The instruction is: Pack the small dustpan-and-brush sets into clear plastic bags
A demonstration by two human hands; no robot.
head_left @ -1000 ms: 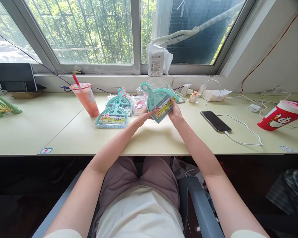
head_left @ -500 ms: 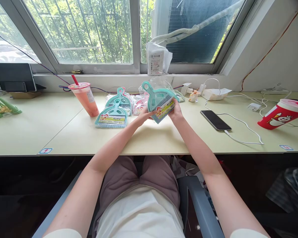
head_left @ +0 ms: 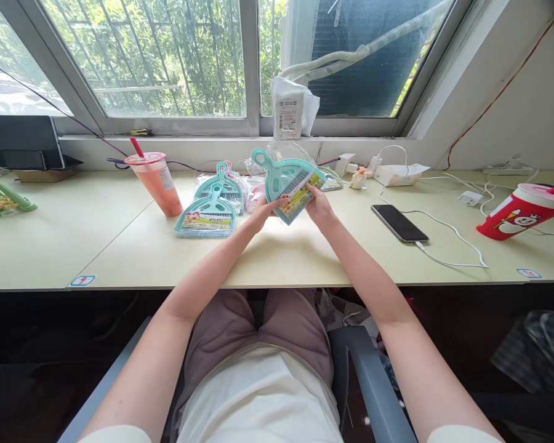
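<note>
Head view, desk by window
- Dustpan set [head_left: 286,184]: teal, with a label band; held above the table [head_left: 281,258], handle tilted up and to the left so the label faces the person
- Left hand [head_left: 263,212]: fingers closed on the set's lower left edge, propping it from below
- Right hand [head_left: 318,206]: fingers closed on the set's right edge near the label, steadying the tilt
- Second set [head_left: 206,216]: lies flat on the table, left of the hands, label end toward the person
- More sets in clear bags [head_left: 233,181]: piled behind it, near the sill
- Pink drink [head_left: 156,183]: upright, left of the pile, apart from the hands
- Phone [head_left: 399,223]: flat, on a white cable, right of the hands
- Red cup [head_left: 524,212]: far right
- Tablet [head_left: 23,143]: propped at far left
</note>
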